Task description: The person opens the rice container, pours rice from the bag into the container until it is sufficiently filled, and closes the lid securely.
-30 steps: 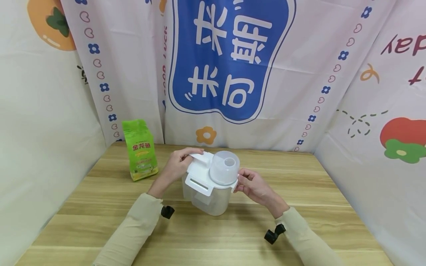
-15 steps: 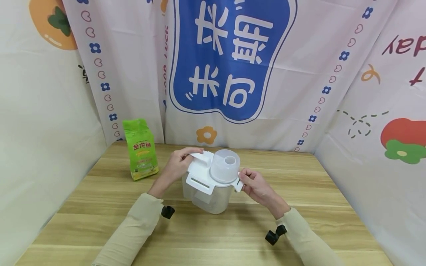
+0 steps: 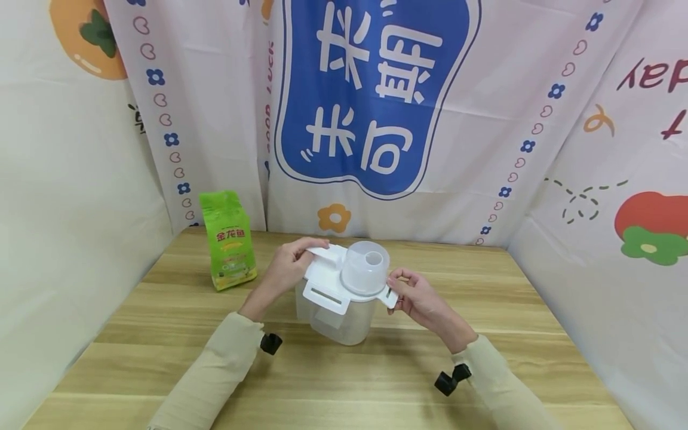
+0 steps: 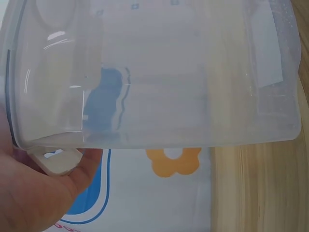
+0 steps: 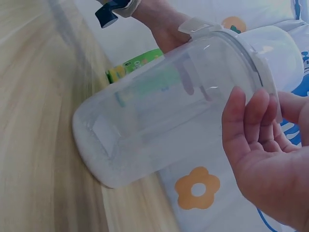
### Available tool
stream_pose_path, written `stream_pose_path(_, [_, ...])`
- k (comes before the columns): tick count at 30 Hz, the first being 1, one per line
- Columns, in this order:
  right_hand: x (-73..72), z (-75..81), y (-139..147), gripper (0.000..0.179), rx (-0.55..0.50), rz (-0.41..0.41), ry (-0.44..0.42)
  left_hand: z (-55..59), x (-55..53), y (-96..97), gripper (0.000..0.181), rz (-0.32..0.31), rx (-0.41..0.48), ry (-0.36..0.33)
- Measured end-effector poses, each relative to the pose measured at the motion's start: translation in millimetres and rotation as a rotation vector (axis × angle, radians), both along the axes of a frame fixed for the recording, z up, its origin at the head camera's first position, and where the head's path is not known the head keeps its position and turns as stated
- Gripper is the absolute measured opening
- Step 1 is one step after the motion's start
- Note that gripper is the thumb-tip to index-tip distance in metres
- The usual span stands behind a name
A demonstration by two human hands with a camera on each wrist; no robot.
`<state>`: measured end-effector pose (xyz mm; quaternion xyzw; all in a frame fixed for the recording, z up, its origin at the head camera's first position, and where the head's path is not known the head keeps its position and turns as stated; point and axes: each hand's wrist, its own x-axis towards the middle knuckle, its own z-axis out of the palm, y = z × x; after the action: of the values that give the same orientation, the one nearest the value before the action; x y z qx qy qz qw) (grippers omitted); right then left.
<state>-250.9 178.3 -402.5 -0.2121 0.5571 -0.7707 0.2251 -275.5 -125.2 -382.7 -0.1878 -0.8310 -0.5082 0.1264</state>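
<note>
Right hand (image 3: pixel 421 298) pinches side tab (image 3: pixel 384 297); left hand (image 3: pixel 286 266) grips lid (image 3: pixel 322 277); head view, unlike left wrist, shows green bag (image 3: pixel 230 248).

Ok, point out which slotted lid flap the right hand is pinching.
The side flap at the right edge of the lid, beside the clear cup; the front flap is untouched.

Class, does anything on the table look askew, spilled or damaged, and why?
The slotted white plastic front flap juts out from the white plastic lid rather than lying against the translucent plastic container, so it looks unfastened. The white side flap, pinched by the right hand, also sticks out. No spill or damage shows.
</note>
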Motion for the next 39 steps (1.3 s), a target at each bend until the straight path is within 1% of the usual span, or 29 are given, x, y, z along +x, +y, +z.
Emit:
stream_pose_path(7, [-1.9,8.8,4.3,0.008,0.023,-0.039,0.014,0.2,7.5,4.4,0.030,0.023,-0.018,0.047])
stream_pose_path(13, [-4.1,10.6,7.5,0.009,0.042,-0.069,0.007,0.9,14.5,8.8,0.029,0.039,-0.040,0.085])
stream_pose_path(17, [-3.6,10.5,9.1,0.009,0.065,-0.079,0.006,2.3,19.5,11.1,0.028,0.053,-0.049,0.079])
stream_pose_path(21, [-2.9,11.9,10.4,0.010,0.110,-0.096,0.025,4.6,25.4,13.5,0.028,0.069,-0.056,0.067])
stream_pose_path(23, [-3.2,13.5,11.1,0.011,0.145,-0.112,0.044,5.5,28.2,14.9,0.028,0.080,-0.064,0.069])
stream_pose_path(26, [-3.1,17.2,12.6,0.009,0.223,-0.139,0.085,6.1,31.4,17.4,0.027,0.090,-0.077,0.080])
stream_pose_path(28, [-2.6,20.7,14.5,0.008,0.290,-0.150,0.132,5.6,32.4,18.7,0.027,0.094,-0.086,0.087])
stream_pose_path(30, [-1.8,24.4,16.1,0.018,0.352,-0.156,0.192,5.1,32.9,19.2,0.026,0.095,-0.087,0.093])
stream_pose_path(33, [1.1,30.7,17.5,0.032,0.418,-0.171,0.278,4.8,33.1,18.8,0.025,0.090,-0.084,0.103])
stream_pose_path(36, [5.4,36.8,16.9,0.036,0.449,-0.188,0.324,4.5,33.0,17.2,0.024,0.085,-0.082,0.100])
stream_pose_path(39, [9.7,42.7,16.4,0.038,0.466,-0.200,0.355,4.1,33.2,14.2,0.024,0.083,-0.082,0.069])
